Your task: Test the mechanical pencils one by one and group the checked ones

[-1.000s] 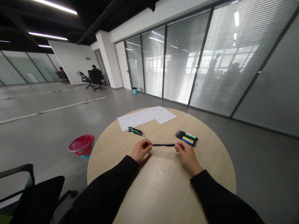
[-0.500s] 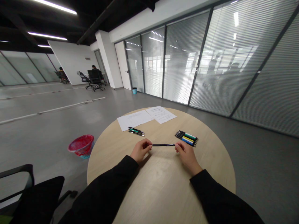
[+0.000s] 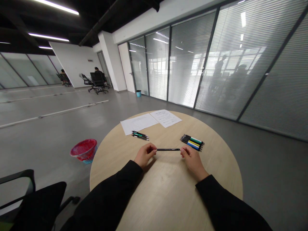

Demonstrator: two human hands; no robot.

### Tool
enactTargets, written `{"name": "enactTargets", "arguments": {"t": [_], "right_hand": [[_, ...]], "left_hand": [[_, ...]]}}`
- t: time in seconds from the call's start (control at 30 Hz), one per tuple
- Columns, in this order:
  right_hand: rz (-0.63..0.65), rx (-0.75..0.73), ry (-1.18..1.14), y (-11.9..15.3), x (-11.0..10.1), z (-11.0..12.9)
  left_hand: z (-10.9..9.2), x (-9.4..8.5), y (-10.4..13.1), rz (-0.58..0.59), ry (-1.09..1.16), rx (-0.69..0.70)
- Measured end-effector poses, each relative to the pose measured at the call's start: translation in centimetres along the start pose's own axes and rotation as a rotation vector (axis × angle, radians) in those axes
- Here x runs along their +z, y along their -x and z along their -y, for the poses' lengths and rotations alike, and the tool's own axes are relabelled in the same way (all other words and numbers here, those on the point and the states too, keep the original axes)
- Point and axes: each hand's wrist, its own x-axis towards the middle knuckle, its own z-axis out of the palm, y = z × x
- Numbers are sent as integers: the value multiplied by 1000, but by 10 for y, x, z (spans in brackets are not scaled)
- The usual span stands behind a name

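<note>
A black pen (image 3: 168,149) is stretched level between my two hands, just over the tabletop. My left hand (image 3: 146,154) pinches its left end between thumb and fingers. At the other end my right hand (image 3: 192,159) grips the tip the same way. Beyond my right hand lies a row of several pens (image 3: 192,142) with black, green, yellow, white and blue barrels, side by side. A smaller bunch of black and green pens (image 3: 140,135) rests on the table past my left hand.
Two printed sheets (image 3: 166,118) lie at the far side of the round wooden table (image 3: 163,199). A red mesh basket (image 3: 84,150) stands on the floor to the left. A black chair (image 3: 36,202) is at the lower left. Glass partitions line the right.
</note>
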Motion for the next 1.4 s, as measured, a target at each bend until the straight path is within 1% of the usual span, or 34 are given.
{"name": "enactTargets", "arguments": {"t": [0.13, 0.5, 0.77, 0.97, 1.17, 1.4], "right_hand": [[9, -14, 11, -1, 0, -1], [17, -34, 39, -1, -1, 2], [13, -40, 51, 0, 0, 1], [0, -52, 64, 0, 0, 1], [-10, -23, 21, -1, 1, -2], [-28, 16, -115, -1, 6, -8]], "left_hand": [[-1, 0, 0, -4, -12, 5], [4, 0, 0, -2, 0, 7], [4, -1, 0, 5, -13, 11], [7, -1, -1, 0, 13, 5], [6, 0, -1, -25, 52, -13], [3, 0, 0, -28, 34, -8]]}}
